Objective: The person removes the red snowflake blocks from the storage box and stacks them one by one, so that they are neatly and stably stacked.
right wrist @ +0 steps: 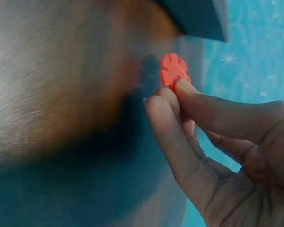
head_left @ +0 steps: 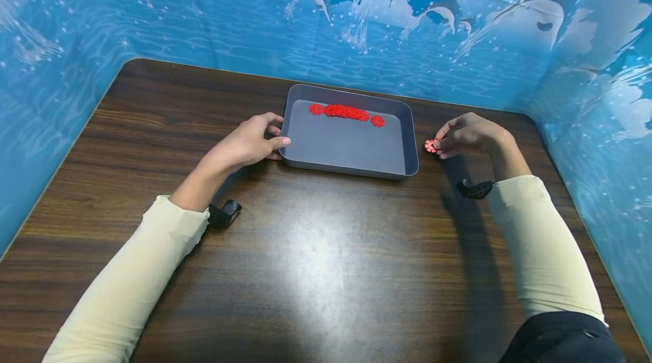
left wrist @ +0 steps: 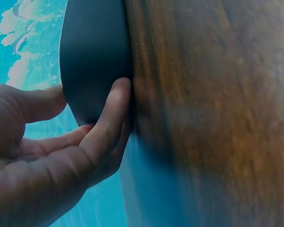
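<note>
Red discs, grey tray, brown wood-grain table, blue backdrop (dolphin print), cream sleeves.

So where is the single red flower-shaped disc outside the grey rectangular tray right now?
In the head view, the red flower-shaped disc is pinched in the person's right hand, just beyond the right side of the grey rectangular tray.

Your head view looks forward and down across the tabletop; your wrist views, close in, face your fingers, and all three share the tray.
</note>
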`<state>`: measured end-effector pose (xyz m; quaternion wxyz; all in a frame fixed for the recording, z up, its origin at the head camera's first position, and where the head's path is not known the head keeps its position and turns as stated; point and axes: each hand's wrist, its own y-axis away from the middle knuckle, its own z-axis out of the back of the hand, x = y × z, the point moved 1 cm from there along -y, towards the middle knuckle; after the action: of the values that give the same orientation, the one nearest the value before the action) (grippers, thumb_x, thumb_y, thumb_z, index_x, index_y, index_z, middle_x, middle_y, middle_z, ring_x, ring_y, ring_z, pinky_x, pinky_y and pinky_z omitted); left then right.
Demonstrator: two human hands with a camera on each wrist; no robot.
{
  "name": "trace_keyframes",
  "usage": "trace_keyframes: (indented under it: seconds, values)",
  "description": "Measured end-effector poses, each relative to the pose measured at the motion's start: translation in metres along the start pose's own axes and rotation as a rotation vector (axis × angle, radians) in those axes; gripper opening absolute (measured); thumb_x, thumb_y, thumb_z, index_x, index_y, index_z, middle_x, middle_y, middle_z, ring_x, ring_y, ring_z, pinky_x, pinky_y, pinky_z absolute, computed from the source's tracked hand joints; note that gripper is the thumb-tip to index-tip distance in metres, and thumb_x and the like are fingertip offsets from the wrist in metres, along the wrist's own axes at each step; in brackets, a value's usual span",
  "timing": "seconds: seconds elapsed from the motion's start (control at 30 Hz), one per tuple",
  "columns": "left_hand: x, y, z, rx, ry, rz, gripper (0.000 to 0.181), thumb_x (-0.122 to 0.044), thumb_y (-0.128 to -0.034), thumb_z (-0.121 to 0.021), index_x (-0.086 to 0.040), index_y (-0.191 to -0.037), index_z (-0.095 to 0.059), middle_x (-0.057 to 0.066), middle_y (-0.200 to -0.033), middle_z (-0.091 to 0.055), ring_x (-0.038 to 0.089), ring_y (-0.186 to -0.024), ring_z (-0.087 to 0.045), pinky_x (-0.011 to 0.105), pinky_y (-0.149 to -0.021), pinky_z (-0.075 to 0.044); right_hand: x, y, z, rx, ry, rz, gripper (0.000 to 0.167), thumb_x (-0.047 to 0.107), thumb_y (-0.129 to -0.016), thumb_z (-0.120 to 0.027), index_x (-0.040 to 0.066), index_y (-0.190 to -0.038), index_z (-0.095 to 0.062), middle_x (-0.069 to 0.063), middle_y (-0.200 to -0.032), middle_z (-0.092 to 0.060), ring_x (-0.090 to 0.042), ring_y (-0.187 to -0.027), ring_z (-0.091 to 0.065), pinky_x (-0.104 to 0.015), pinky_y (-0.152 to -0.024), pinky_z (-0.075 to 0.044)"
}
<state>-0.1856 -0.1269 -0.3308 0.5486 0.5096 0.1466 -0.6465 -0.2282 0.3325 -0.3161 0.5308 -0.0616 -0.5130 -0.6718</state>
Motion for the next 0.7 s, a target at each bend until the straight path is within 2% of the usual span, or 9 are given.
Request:
trace_keyframes:
  seconds: [0.2,0.4,0.5,0.7]
  values:
    - [0.0007,0.0018,0.0001,-0.041,-0.027,0.012,0.055,-0.017,-0.1133,-0.055,0.0,-0.163,-0.039,0.025,-0.139,-0.063,0.032,-0.105,-0.077,0.037,-0.091,-0.067,-0.009,-0.008,-0.0058,-0.012,0.006,-0.063,0.023,-0.006,-0.107,-0.056,-0.014,-0.129,-0.056,-0.007,-0.095,-0.071,-0.013,-0.082,-0.075,-0.035,-0.082,-0.07]
    - [-0.0009,0.0029,0.0012,-0.044,0.02,0.06,0.053,-0.016,-0.1117,-0.057,-0.001,-0.16,-0.043,0.025,-0.136,-0.067,0.018,-0.086,-0.077,0.029,-0.079,-0.068,-0.0069,-0.008,-0.0066,-0.019,-0.012,-0.071,0.022,-0.002,-0.108,-0.058,-0.013,-0.128,-0.057,-0.007,-0.096,-0.07,-0.014,-0.083,-0.075,-0.035,-0.083,-0.07]
    - [-0.0019,0.0029,0.001,-0.037,0.03,0.068,0.053,-0.015,-0.1113,-0.057,-0.001,-0.16,-0.042,0.025,-0.137,-0.067,0.016,-0.083,-0.077,0.027,-0.078,-0.068,-0.0068,-0.0073,-0.0071,-0.024,-0.025,-0.069,0.022,0.001,-0.109,-0.059,-0.012,-0.127,-0.056,-0.007,-0.095,-0.07,-0.014,-0.082,-0.075,-0.035,-0.083,-0.07]
    - [-0.0013,0.0009,-0.0023,-0.025,0.04,0.072,0.055,-0.014,-0.1124,-0.054,0.0,-0.163,-0.038,0.026,-0.138,-0.065,0.02,-0.085,-0.077,0.03,-0.079,-0.068,-0.0062,-0.0061,-0.0088,-0.041,-0.043,-0.06,0.022,0.001,-0.108,-0.061,-0.011,-0.125,-0.057,-0.005,-0.09,-0.07,-0.013,-0.079,-0.076,-0.034,-0.081,-0.07]
